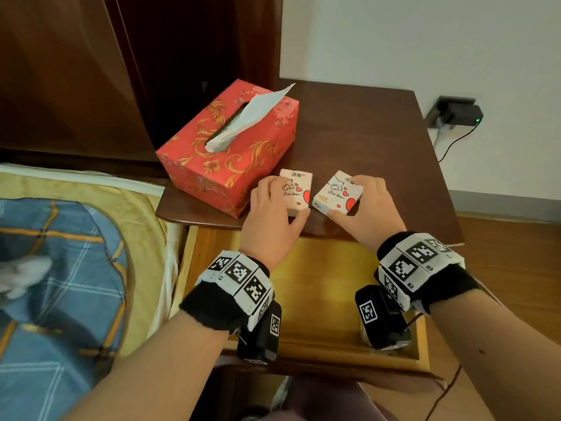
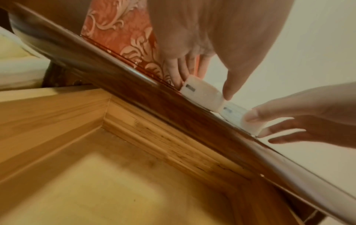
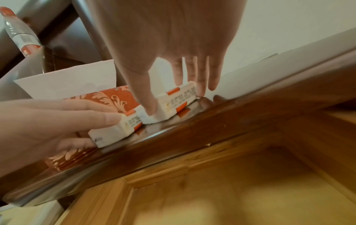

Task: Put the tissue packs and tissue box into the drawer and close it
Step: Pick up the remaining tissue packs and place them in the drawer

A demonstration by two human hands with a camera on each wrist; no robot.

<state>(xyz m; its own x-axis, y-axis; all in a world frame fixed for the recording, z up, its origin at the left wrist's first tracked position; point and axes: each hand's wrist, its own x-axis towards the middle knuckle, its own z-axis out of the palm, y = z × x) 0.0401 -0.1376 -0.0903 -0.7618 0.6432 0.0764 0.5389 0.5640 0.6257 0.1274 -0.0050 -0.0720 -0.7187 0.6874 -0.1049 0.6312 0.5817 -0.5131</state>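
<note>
Two small white tissue packs with red hearts lie side by side near the front edge of the dark nightstand top (image 1: 358, 126). My left hand (image 1: 285, 197) grips the left pack (image 1: 299, 180), thumb on its near end and fingers on its far side (image 2: 202, 94). My right hand (image 1: 347, 197) grips the right pack (image 1: 334, 189) the same way (image 3: 177, 100); that pack sits slightly askew. The red tissue box (image 1: 227, 144) with gold pattern stands behind, at the left, a tissue sticking out of its slot. Below my wrists the pale wooden drawer (image 1: 318, 332) stands pulled out.
A bed with a blue plaid quilt (image 1: 60, 268) lies close on the left. A dark wooden headboard (image 1: 76, 71) rises behind the tissue box. On the right wall sits a socket with a black charger (image 1: 458, 112) and a cable hanging down.
</note>
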